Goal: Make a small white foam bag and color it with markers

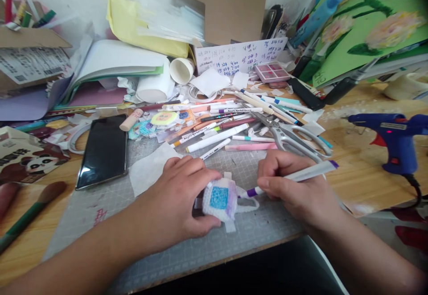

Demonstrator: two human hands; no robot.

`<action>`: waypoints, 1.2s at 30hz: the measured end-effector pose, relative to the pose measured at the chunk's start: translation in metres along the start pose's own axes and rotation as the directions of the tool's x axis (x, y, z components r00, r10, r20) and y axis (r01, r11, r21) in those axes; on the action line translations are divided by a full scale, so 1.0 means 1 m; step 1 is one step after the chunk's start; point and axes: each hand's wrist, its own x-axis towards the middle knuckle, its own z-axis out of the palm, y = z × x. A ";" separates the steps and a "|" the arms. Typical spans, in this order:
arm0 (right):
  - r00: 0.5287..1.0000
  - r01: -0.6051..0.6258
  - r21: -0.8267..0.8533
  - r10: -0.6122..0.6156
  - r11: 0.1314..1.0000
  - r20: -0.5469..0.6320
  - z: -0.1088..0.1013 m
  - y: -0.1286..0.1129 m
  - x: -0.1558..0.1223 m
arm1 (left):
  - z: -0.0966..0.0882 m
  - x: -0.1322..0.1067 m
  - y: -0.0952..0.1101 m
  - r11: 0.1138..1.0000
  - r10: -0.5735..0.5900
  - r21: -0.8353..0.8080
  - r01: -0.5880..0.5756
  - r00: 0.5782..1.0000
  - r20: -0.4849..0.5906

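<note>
My left hand [182,197] grips a small white textured square piece [220,200] between thumb and fingers, low over the cutting mat. A blue square fills the piece's middle, and pale purple colours its right side. A whitish loop [249,203] and small strips stick out around its edges. In my right hand [290,188] is a white marker [304,172] with a purple tip and purple end, held like a pen. Its tip points left, close to the piece's right edge; whether it touches I cannot tell. A white paper sheet [150,168] lies beside my left hand.
Several markers [217,137] and silver scissors [290,137] lie heaped beyond my hands. A black phone [103,150] rests at left, near a brush [33,215]. At right stands a blue glue gun [397,139]. The grey cutting mat [187,259] has its front edge near me.
</note>
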 end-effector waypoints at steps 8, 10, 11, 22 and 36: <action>0.999 0.028 0.031 -0.027 0.999 -0.044 0.000 0.002 0.001 | -0.001 0.000 0.001 1.000 -0.012 0.000 0.012 1.000 0.011; 1.000 0.001 0.017 -0.001 1.000 0.027 -0.001 0.003 0.001 | -0.002 0.000 0.002 1.000 -0.022 -0.003 0.022 1.000 0.015; 1.000 -0.001 0.007 0.001 1.000 0.026 -0.001 0.004 0.001 | -0.002 0.000 0.003 1.000 -0.023 -0.007 0.023 1.000 0.017; 0.980 0.117 0.024 -0.112 0.993 -0.164 -0.003 0.013 0.004 | -0.002 0.000 0.003 0.998 -0.042 -0.035 0.042 0.999 0.016; 0.993 0.081 -0.132 -0.092 0.988 -0.075 0.001 0.003 0.006 | -0.002 -0.001 0.004 0.998 -0.048 -0.043 0.049 0.998 0.028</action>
